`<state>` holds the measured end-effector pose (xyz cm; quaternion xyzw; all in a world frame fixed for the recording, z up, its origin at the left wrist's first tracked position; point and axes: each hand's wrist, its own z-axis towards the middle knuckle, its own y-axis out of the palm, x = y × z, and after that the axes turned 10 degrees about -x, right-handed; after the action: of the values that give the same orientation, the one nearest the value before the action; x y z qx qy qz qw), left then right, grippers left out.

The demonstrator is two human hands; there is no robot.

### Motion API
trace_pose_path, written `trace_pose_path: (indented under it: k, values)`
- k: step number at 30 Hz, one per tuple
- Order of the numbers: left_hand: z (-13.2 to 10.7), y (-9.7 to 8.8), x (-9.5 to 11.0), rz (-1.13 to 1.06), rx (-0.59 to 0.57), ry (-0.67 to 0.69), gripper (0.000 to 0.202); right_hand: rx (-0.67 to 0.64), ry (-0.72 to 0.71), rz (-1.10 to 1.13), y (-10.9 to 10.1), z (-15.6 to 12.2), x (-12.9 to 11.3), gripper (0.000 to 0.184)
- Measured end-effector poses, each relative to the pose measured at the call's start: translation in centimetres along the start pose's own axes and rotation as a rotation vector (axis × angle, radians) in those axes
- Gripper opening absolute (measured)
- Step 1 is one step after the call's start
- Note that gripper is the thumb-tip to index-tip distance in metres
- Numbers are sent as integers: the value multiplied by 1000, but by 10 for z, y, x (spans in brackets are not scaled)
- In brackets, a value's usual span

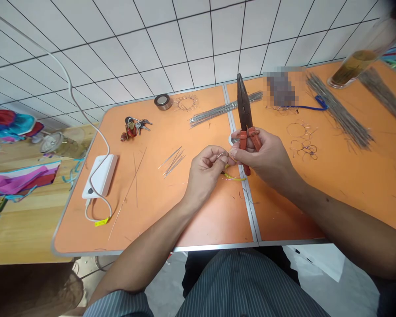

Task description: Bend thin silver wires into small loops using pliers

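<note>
My right hand (265, 156) is closed around the orange handles of long-nose pliers (244, 105), whose dark jaws point up and away from me. My left hand (206, 169) pinches a thin bent wire (221, 155) with thumb and fingers, right against my right thumb. Both hands meet above the seam of the orange table (158, 211). A yellow-green wire piece (234, 178) lies just below them.
Cut wire pieces (173, 160), a straight wire bundle (224, 109), tape roll (163, 101), keys (133, 127), a white power bank (100, 176) with cable, finished wire loops (303, 147), another wire bundle (339, 112) and a glass (359, 66) lie on the table.
</note>
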<state>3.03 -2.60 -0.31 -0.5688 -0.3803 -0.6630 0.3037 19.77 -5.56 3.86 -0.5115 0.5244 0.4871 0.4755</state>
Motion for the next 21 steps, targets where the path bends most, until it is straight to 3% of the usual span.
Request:
trace_pose_path:
  k: [5,15,21]
  values:
    - [0,0,1,23,29,7,13,-7,-29,-20,0,0,0,37]
    - [0,-3,-1,-40,-51,-40,17,3,-14,1,-1,0,0,38]
    - [-1,-1,0,-25,-39,-52,19,4,-47,-14,-1,-1,-2,37]
